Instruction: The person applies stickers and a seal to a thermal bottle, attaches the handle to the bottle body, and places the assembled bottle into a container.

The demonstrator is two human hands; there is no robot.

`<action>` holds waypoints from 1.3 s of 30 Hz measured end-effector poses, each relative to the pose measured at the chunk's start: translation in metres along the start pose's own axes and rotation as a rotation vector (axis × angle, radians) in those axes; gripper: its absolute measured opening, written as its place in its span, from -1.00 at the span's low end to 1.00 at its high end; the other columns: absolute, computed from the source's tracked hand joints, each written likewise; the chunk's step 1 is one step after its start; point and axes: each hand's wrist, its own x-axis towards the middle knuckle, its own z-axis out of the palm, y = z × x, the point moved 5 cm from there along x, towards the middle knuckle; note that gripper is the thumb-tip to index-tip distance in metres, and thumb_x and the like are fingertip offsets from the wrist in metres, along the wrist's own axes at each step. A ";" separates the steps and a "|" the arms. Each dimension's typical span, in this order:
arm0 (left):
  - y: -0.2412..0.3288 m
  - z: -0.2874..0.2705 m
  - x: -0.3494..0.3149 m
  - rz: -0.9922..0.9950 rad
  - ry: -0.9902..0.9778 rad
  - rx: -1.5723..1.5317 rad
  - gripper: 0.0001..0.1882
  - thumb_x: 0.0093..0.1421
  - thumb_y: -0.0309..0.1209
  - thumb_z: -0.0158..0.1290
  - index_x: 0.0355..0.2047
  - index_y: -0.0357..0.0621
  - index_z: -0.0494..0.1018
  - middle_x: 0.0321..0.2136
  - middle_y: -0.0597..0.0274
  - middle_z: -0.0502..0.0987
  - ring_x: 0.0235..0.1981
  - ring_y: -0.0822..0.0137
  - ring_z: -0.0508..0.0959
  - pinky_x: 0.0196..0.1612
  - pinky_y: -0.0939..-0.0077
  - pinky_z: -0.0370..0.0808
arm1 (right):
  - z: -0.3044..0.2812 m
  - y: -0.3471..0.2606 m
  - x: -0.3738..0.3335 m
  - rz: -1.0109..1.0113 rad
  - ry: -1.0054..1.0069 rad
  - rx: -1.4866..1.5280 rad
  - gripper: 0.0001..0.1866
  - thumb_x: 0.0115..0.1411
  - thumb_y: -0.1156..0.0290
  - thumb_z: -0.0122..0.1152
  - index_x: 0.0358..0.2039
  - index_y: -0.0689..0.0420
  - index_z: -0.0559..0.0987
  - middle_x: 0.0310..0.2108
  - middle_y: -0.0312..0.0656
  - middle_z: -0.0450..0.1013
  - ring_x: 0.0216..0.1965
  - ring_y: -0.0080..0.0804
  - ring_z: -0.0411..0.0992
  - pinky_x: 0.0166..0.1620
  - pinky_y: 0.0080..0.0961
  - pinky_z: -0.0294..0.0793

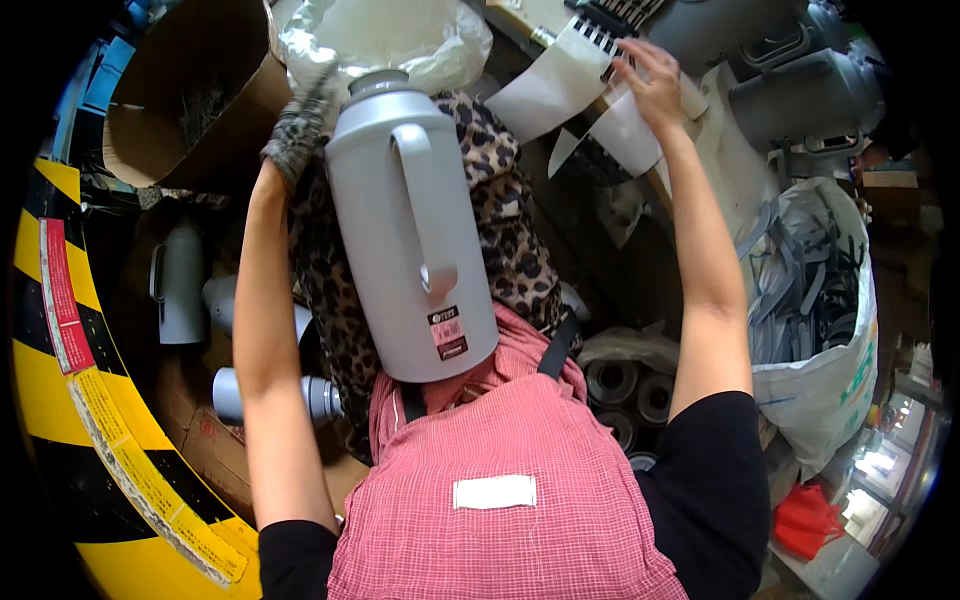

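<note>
A large grey vacuum flask (415, 230) with a side handle and a small pink-and-black label lies across my lap, its neck pointing away from me. My left hand (298, 130), in a patterned grey glove, is beside the flask's shoulder with its fingers stretched out, the tips blurred. Out at the far right, my bare right hand (655, 88) pinches the edge of a white strip of labels (555, 85) marked with black blocks. Its fingertips are bent over that edge. Another white sheet (628, 135) hangs just below the hand.
An open cardboard drum (190, 90) and a clear plastic bag (385, 40) stand at the far left. More grey flasks (810, 95) lie far right, above a white sack (815, 390) of grey plastic handles. Left of me are several flasks (182, 285) and a yellow-black striped edge (60, 490).
</note>
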 end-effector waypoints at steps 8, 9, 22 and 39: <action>0.159 0.016 -0.064 0.535 -0.108 0.677 -0.77 0.31 -0.28 0.15 -0.29 -0.23 0.58 -0.37 0.17 0.52 -0.36 0.34 0.47 -0.05 0.50 0.45 | 0.031 0.067 -0.001 0.344 -0.172 0.094 -0.71 0.05 0.11 0.46 -0.22 -0.10 0.77 -0.09 -0.34 0.62 -0.09 -0.30 0.54 0.03 -0.37 0.50; 0.164 0.013 -0.068 0.396 -0.242 0.502 -0.77 0.28 -0.28 0.16 -0.23 -0.22 0.59 -0.41 0.23 0.51 -0.40 0.36 0.48 -0.14 0.52 0.45 | 0.033 0.067 0.001 0.377 -0.161 0.141 -0.72 0.04 0.12 0.47 -0.24 -0.10 0.77 -0.23 -0.32 0.66 -0.23 -0.36 0.60 -0.11 -0.43 0.54; 0.096 0.051 -0.009 0.254 0.077 0.891 -0.65 0.42 -0.20 -0.01 0.05 -0.14 0.52 0.01 0.02 0.57 -0.03 0.11 0.57 0.11 0.40 0.45 | -0.042 -0.121 -0.043 0.542 -0.074 0.622 -0.91 0.09 0.48 0.45 -0.39 0.21 0.72 -0.14 -0.25 0.57 -0.13 -0.51 0.50 -0.05 -0.58 0.43; 0.090 0.058 -0.151 0.159 0.296 0.286 -0.76 0.28 -0.28 0.18 -0.41 -0.21 0.54 -0.47 0.01 0.54 -0.48 0.07 0.53 -0.35 0.24 0.47 | 0.023 -0.284 -0.060 0.635 -0.315 1.019 -0.84 -0.01 0.36 0.56 -0.46 0.15 0.75 -0.14 -0.30 0.43 0.04 -0.37 0.31 0.16 -0.37 0.24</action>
